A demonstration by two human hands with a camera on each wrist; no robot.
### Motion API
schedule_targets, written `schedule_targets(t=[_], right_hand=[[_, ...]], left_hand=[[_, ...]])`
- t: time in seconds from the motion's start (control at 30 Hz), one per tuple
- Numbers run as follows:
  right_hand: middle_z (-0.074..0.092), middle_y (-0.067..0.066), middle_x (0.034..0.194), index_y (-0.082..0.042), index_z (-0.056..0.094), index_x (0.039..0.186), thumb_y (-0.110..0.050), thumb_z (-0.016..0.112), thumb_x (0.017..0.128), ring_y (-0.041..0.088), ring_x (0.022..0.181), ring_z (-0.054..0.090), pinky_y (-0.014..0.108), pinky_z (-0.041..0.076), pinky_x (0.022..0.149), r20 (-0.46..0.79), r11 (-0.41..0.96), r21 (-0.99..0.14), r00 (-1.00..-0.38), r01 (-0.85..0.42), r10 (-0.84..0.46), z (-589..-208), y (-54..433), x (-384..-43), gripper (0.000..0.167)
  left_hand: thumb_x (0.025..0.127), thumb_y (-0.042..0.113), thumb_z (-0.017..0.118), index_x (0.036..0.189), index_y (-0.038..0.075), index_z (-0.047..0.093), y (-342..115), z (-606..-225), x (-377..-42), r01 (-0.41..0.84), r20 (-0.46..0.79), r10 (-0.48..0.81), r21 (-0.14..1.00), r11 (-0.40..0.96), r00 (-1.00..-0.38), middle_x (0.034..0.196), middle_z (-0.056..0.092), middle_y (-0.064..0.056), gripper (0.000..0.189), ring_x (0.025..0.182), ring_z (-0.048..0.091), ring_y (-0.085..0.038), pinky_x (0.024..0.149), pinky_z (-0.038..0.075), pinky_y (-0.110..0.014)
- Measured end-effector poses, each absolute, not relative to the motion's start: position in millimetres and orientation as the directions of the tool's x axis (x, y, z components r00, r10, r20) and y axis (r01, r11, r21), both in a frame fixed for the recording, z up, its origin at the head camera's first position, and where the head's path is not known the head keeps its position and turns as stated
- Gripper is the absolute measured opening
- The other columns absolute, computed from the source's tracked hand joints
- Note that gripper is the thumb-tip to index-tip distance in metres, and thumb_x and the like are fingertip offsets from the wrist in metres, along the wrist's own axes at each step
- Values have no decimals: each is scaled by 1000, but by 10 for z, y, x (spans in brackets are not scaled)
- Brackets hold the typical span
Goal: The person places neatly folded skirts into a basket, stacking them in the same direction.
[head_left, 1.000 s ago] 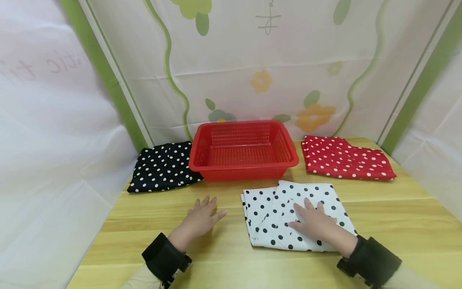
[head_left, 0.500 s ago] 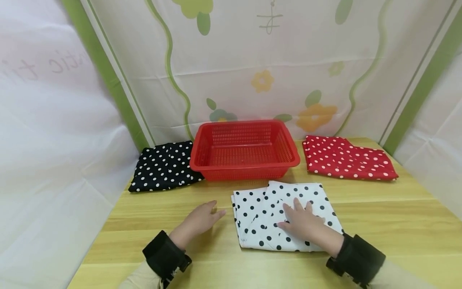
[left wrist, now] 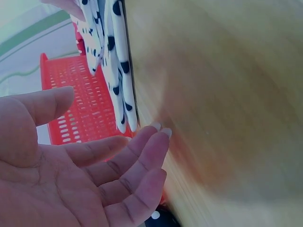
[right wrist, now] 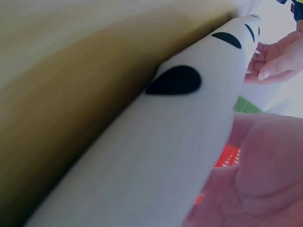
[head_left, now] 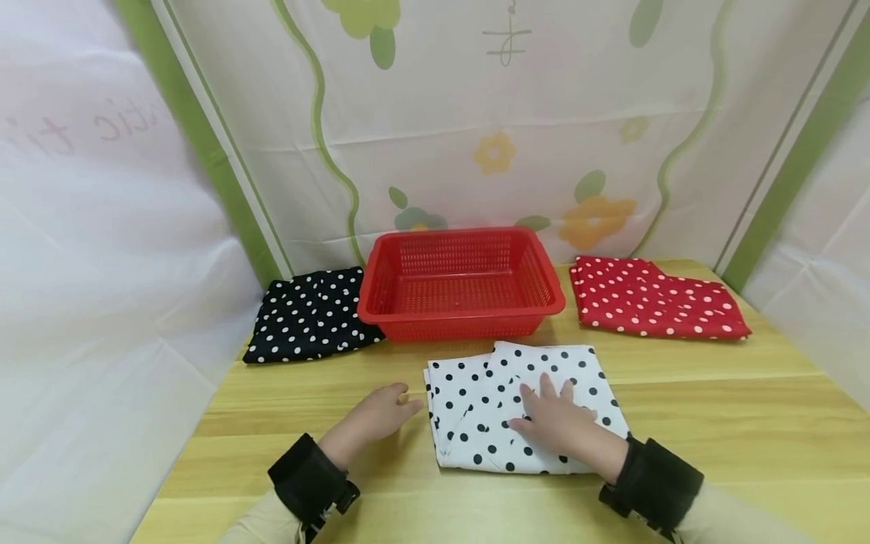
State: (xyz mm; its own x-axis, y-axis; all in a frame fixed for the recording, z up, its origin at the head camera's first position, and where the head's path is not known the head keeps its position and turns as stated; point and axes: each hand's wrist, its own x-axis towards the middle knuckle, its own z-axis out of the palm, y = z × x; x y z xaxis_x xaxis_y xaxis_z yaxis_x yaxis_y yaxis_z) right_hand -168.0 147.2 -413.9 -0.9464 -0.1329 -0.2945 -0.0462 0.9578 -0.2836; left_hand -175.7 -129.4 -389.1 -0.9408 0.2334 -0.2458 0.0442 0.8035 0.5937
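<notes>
A white folded cloth with black dots (head_left: 469,412) lies flat on the wooden table, right of centre. Resting on top of it, fingers spread, is my right hand (head_left: 560,427). In the right wrist view the cloth's folded edge (right wrist: 161,146) fills the middle, with part of the right palm (right wrist: 270,165) beside it. My left hand (head_left: 374,418) is just off the cloth's left side, thumb and fingers apart and slightly bent. The left wrist view shows that palm (left wrist: 71,184) holding nothing, its fingertips close to the layered edge of the cloth (left wrist: 116,66).
Behind the white cloth stands a red plastic basket (head_left: 462,328). A black cloth with white dots (head_left: 306,317) lies at its left, partly behind it. To its right is a red dotted cloth (head_left: 652,298). Patterned curtains (head_left: 435,106) enclose the table (head_left: 734,431).
My right hand has slid the white cloth leftward across the table, closer to my left hand. The left hand has stayed nearly in place, its fingers drawn in a little.
</notes>
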Motion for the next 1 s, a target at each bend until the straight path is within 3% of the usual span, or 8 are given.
schedule_targets(t=[0.37,0.5,0.63,1.0], right_hand=[[26,31,151,-6,46,144,-40,67,89,62,132,20,82,28,84,-285,958,-279,-947,-68,-150,-4108,1316,-1664,68],[26,32,151,-5,45,144,-40,66,90,62,132,21,81,30,84,-284,959,-272,-946,-76,-155,-4099,1271,-1667,68],[27,31,151,-5,45,145,-41,66,90,61,131,22,80,32,83,-282,963,-258,-947,-82,-157,-4103,1222,-1683,68],[28,31,151,-5,45,145,-43,65,90,61,132,22,79,34,84,-268,963,-256,-951,-86,-156,-4122,1088,-1706,69]], left_hand=[[98,36,55,128,-11,54,-1281,-3931,-1758,64,-247,253,587,807,-935,125,57,-27,56,119,52,-42,98,42,-54],[98,34,56,106,-5,62,-1284,-3920,-1760,61,-251,258,594,802,-933,100,63,-18,40,92,59,-30,81,49,-45],[98,32,56,75,7,51,-1283,-3906,-1763,61,-248,268,617,784,-931,68,45,-4,34,64,42,-18,58,36,-32],[97,30,58,64,12,41,-1266,-3925,-1772,24,-252,241,643,765,-937,58,33,0,42,52,30,-14,51,26,-27]])
